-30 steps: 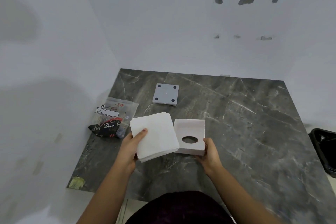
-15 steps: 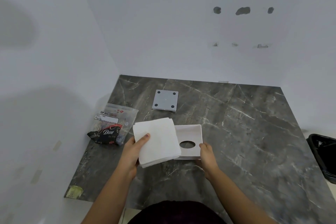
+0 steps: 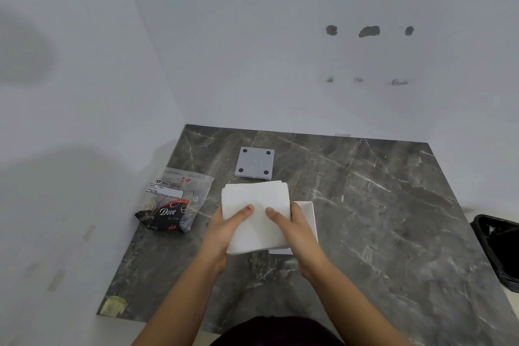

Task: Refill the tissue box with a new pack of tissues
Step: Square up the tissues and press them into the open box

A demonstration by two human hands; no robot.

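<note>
Table [image 3: 379, 219] dark marble, under both hands. Tissue stack [image 3: 257, 219] now held by both hands, moved over white box [image 3: 307, 222]; box mostly covered, only edge shows beside right hand [image 3: 295, 233]. Right hand left box, now grips stack; left hand [image 3: 224, 229] grips other side. Likely next: push stack inside. Grey base plate [image 3: 255, 162] beyond hands. Empty wrapper [image 3: 174, 202] left of left hand.

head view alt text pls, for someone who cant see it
Both hands, left hand and right hand, hold a white tissue stack over a white tissue box on a dark marble table. An empty wrapper lies left; a grey base plate behind.
</note>
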